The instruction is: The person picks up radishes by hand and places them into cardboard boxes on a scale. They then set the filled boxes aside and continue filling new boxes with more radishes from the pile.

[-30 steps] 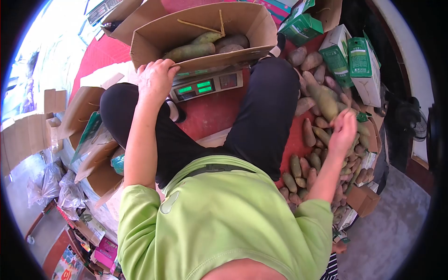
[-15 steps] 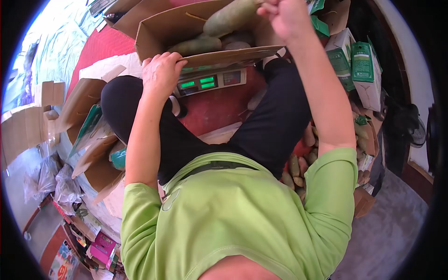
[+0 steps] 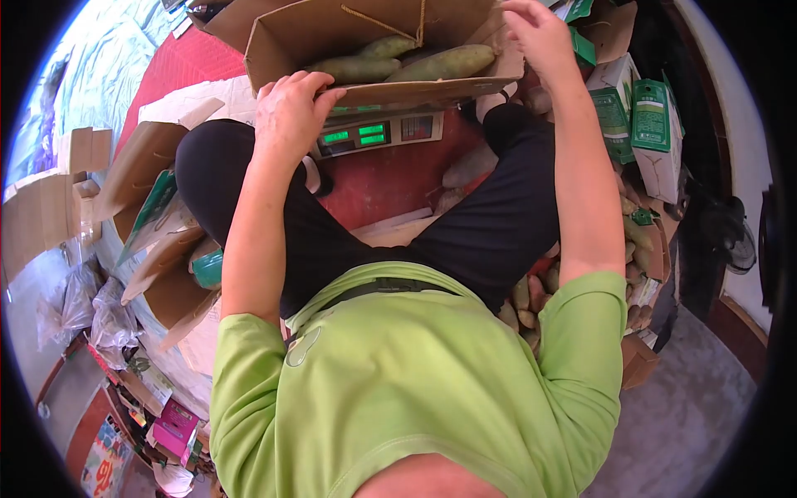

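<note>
From where I stand, the left hand [image 3: 290, 112] is hooked over the near wall of the open carton [image 3: 465, 87] at its left end, fingers over the rim and thumb outside: a grip pinching the cardboard. That wall should be stiff along its length but give if leaned on hard. The carton seems to sit on the digital scale [image 3: 374, 135], so a hand there could well sway the reading.

Inside lie long greenish tubers: one to the left [image 3: 353, 70], a shorter one behind [image 3: 388, 47], and a big one to the right [image 3: 448, 64]. I'd expect them firm, fairly heavy and smooth enough to roll, with skin that bruises if dropped; best taken round the thick middle, or by both ends. The cord handle [image 3: 421, 23] hangs above them, soft and slack.

Over the carton's right end, the right hand [image 3: 540, 37] has its fingers loosely bent, its grip released, no tuber in it; whether the fingertips brush the cardboard, I can't tell.
</note>
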Demonstrator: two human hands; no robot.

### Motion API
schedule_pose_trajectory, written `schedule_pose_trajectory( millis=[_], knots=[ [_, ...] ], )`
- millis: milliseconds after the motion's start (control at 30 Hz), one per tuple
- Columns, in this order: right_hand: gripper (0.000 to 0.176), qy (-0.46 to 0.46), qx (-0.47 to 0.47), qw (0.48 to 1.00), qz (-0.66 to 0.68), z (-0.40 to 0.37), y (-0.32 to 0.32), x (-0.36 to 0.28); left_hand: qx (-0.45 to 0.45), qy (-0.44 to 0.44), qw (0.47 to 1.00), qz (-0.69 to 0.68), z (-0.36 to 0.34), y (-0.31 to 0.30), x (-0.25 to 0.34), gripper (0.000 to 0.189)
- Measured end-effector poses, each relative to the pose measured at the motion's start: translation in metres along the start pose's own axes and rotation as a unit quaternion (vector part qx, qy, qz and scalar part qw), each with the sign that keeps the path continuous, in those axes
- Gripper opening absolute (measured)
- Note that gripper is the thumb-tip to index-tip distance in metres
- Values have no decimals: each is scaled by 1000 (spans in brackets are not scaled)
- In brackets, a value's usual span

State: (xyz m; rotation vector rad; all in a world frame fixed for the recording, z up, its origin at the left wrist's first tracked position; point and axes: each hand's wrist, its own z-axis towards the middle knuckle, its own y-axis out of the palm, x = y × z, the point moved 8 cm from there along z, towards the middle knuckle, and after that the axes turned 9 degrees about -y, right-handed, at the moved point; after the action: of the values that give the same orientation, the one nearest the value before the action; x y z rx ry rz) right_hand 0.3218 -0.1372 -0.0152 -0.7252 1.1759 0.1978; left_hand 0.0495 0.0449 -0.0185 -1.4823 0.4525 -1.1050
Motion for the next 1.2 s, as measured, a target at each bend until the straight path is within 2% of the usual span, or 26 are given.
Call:
schedule_pose_trajectory(
  millis=[33,133,167,267,333,767,900,1000,1067,1133,1200],
  knots=[
    [17,2,0,1000,1,-2,-4,2,10,-4,1000,-20,1,-2,0,26],
    [22,98,56,993,-32,-12,-30,21,15,-24,998,-63,3,-7,-6,25],
    [23,95,50,994,-14,-6,-42,46,14,-23,998,-62,3,-8,-6,25],
    [22,121,66,990,-21,-10,-57,60,42,-40,994,-88,3,-16,-9,23],
    [23,125,66,990,-26,-11,-60,60,67,-44,992,-95,2,-21,-11,22],
    [22,129,56,989,-33,-9,-59,68,78,-43,991,-99,2,-24,-10,20],
    [23,124,46,991,-34,-10,-50,53,88,-37,991,-99,4,-27,-8,18],
    [32,174,15,984,-37,-11,-37,68,101,-29,988,-110,4,-29,-9,17],
    [26,179,19,983,-33,-13,-27,67,107,-68,978,-163,5,-32,-16,18],
    [32,180,-50,982,-5,-11,-11,81,107,-83,975,-177,7,-38,-22,20],
    [37,176,-137,963,-153,-3,-4,90,127,-101,964,-209,7,-47,-30,21]
  ],
)
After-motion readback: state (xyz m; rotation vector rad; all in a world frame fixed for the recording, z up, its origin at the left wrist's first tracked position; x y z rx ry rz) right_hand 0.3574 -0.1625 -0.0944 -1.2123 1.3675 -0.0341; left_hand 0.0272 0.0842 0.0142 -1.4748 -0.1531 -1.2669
